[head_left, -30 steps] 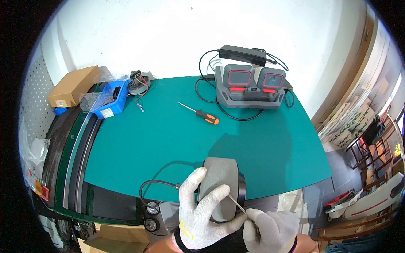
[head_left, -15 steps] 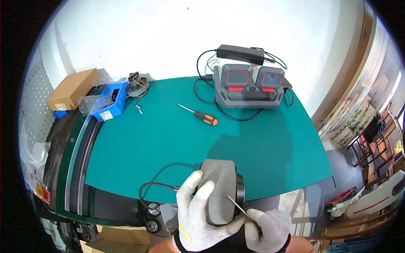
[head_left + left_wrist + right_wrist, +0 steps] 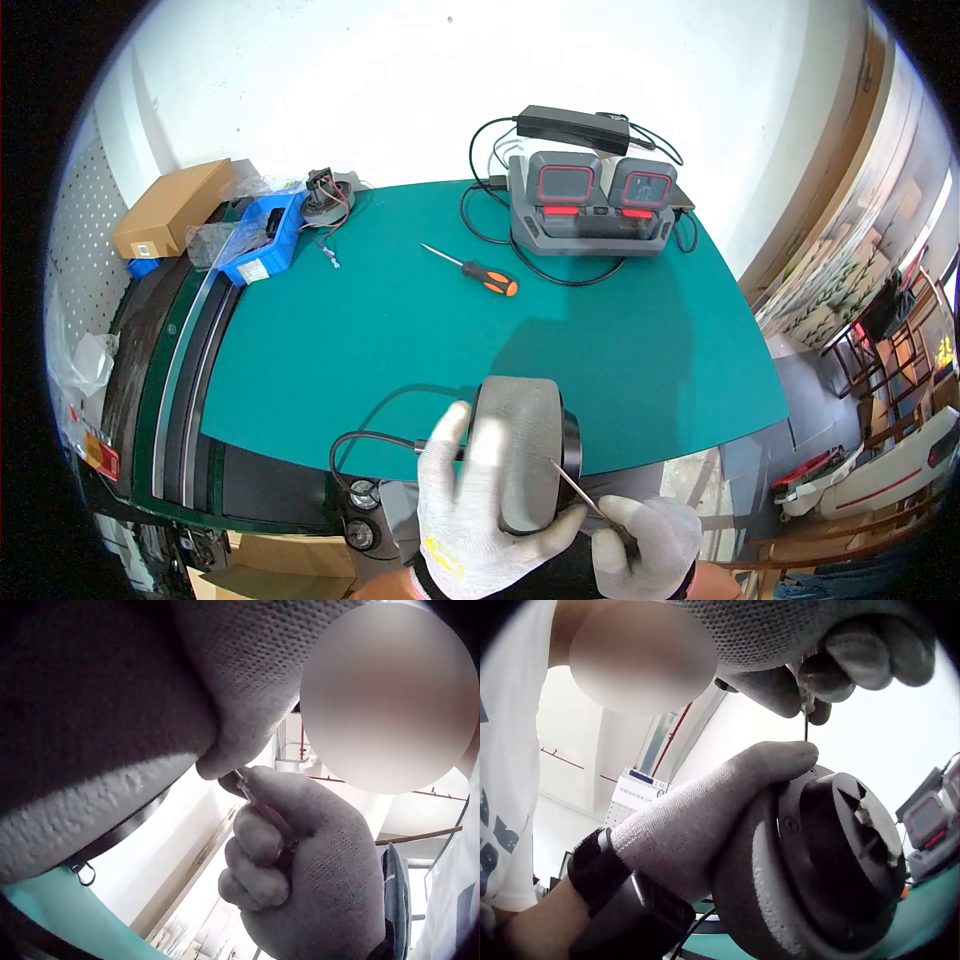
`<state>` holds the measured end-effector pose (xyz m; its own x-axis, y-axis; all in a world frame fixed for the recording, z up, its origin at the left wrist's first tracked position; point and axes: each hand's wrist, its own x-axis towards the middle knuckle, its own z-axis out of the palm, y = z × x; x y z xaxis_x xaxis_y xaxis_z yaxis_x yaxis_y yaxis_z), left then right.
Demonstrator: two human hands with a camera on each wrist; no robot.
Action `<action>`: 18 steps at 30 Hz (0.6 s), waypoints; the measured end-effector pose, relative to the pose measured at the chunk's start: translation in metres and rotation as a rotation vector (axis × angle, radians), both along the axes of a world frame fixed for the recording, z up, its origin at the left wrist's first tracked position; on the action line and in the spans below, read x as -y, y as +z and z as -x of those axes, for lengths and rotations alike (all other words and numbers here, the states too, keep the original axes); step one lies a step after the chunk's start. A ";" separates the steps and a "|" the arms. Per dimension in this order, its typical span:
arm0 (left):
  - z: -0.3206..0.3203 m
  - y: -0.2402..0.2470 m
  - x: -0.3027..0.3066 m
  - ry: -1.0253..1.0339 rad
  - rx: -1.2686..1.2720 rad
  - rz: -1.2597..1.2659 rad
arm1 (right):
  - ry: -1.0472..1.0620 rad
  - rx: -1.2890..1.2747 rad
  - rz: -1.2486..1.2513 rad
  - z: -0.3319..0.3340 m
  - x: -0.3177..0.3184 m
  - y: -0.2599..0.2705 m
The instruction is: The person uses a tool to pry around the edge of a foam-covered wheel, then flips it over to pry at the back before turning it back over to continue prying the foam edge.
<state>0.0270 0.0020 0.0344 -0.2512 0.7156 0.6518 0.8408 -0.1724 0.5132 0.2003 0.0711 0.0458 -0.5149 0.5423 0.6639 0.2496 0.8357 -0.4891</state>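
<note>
Close to the table's front edge, my gloved left hand point(image 3: 465, 525) grips a grey rounded housing point(image 3: 535, 430) with a black round collar point(image 3: 571, 450) on its right side. The left thumb lies along the housing's near end; one raised finger is blurred. A black cable point(image 3: 375, 432) leaves the housing's left side. Between thumb and fingers, my gloved right hand point(image 3: 655, 545) holds a thin screwdriver point(image 3: 578, 488), its shaft slanting across the housing's right edge. In the right wrist view, the screwdriver's shaft point(image 3: 806, 727) comes down right beside the left thumb; its clear handle is mostly hidden by fingers.
An orange and black screwdriver point(image 3: 488, 278) lies mid-table on the green mat point(image 3: 330, 340). At the back right stands a grey charging dock point(image 3: 590, 235) with two batteries and a black power adapter point(image 3: 572, 128) behind. Back left are a blue bin point(image 3: 285, 240), a wired part point(image 3: 325, 205) and a cardboard box point(image 3: 175, 205).
One left finger has drawn back from the housing's top towards its left side and is blurred now. My right hand has shifted slightly right, still holding the thin screwdriver.
</note>
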 end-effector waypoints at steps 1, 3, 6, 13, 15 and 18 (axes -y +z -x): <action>-0.005 0.000 0.000 0.095 0.111 0.027 | 0.001 0.001 0.000 -0.001 0.000 -0.001; -0.004 0.000 -0.001 0.074 0.150 0.032 | -0.009 -0.032 -0.032 -0.004 -0.001 -0.003; 0.001 -0.005 -0.004 0.032 0.126 0.041 | -0.029 -0.059 -0.018 -0.005 0.002 -0.001; 0.032 -0.003 -0.005 -0.157 0.116 0.093 | 0.054 -0.173 0.004 -0.004 0.001 -0.006; 0.035 -0.014 -0.009 -0.183 0.118 0.052 | 0.115 -0.111 -0.052 -0.003 -0.001 -0.003; 0.034 -0.013 -0.013 -0.203 0.126 0.006 | 0.126 -0.092 -0.056 -0.003 -0.002 0.001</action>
<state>-0.0072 0.0148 0.0211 -0.1808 0.7635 0.6200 0.7186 -0.3278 0.6133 0.2030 0.0727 0.0472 -0.5122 0.4384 0.7385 0.0975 0.8840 -0.4572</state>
